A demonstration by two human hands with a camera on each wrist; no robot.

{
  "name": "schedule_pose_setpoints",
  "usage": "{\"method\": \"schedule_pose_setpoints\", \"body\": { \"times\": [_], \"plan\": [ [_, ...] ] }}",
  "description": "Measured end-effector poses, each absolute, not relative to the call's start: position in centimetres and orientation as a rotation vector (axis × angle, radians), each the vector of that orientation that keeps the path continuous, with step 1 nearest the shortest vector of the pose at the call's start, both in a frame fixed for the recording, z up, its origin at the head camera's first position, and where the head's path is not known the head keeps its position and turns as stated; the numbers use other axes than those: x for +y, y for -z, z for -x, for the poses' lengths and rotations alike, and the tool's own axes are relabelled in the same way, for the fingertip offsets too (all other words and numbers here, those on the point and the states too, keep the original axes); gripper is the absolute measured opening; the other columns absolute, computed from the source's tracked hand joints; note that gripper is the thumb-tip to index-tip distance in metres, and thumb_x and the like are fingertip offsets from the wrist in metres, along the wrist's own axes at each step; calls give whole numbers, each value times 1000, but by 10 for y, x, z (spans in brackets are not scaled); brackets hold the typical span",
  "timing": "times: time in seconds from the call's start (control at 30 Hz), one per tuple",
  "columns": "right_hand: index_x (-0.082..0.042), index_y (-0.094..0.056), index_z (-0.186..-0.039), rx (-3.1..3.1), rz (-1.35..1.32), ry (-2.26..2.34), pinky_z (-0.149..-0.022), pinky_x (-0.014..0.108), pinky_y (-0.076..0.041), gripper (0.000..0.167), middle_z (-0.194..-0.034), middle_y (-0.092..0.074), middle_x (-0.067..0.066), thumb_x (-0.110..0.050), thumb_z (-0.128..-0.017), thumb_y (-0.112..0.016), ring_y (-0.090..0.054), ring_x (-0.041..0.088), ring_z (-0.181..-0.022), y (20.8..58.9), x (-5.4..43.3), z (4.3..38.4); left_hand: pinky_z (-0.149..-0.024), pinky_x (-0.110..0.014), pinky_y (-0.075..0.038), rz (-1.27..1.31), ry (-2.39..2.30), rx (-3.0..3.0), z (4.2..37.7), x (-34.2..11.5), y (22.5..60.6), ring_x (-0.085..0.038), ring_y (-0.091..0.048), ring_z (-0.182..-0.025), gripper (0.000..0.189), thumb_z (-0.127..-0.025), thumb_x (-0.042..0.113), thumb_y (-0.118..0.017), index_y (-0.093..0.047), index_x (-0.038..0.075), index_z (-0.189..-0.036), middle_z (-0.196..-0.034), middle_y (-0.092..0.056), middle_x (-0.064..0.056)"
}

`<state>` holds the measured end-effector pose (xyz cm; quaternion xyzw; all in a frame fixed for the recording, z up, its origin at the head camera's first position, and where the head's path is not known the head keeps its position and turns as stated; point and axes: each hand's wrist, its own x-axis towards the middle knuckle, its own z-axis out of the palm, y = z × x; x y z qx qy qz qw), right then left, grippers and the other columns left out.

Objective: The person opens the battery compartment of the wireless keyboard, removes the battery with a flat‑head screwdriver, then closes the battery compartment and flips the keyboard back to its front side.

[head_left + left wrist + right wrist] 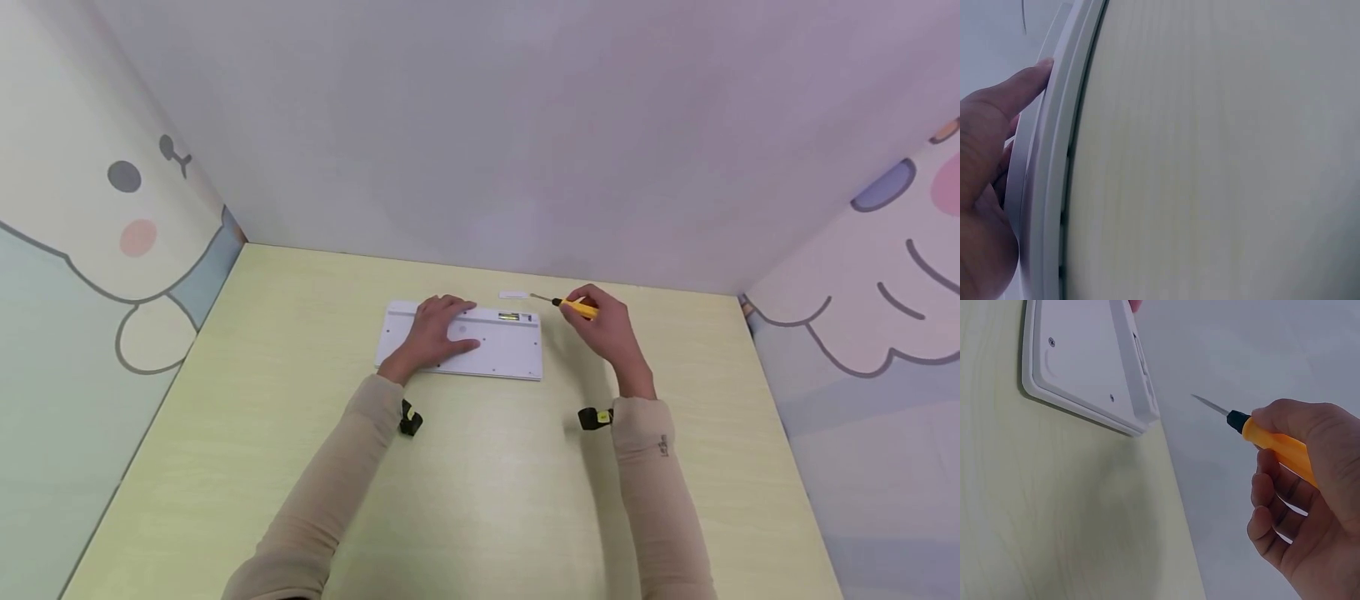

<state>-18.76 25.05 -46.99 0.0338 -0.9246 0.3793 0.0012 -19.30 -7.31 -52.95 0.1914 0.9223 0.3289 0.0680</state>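
Observation:
A white keyboard (510, 354) lies underside up on the table, small screws dotted over its back. My left hand (432, 329) rests on its left half, thumb and fingers spread. In the left wrist view, the thumb (1025, 87) lies along the keyboard's side. Near the back right corner, an uncovered battery compartment (509, 316) shows a battery inside. Between thumb and fingers my right hand (607, 329) grips a screwdriver (1279, 447) with a yellow handle and black collar. Its bare metal tip points left, held beyond the keyboard's right end.
A small white battery cover (513, 294) lies behind the keyboard, close to the screwdriver's tip in the head view. The pale wooden table (480, 475) meets a grey wall (480, 167) at the back. Side walls carry cartoon drawings.

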Motion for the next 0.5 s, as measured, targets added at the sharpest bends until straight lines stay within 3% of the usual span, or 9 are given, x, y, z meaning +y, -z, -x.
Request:
{"method": "schedule_pose_setpoints", "body": {
  "times": [0.5],
  "plan": [
    [-16,-67,-107,-3003,-268,-1108,-73,30,-48,20,-96,-68,10,-32,-96,-70,-57,25,-83,464,240,187,-132,-49,-12,-574,-983,2778,195,-75,531,-27,-41,-148,71,-89,45,-77,-49,22,-151,-149,-53,-5]
  ]
}}
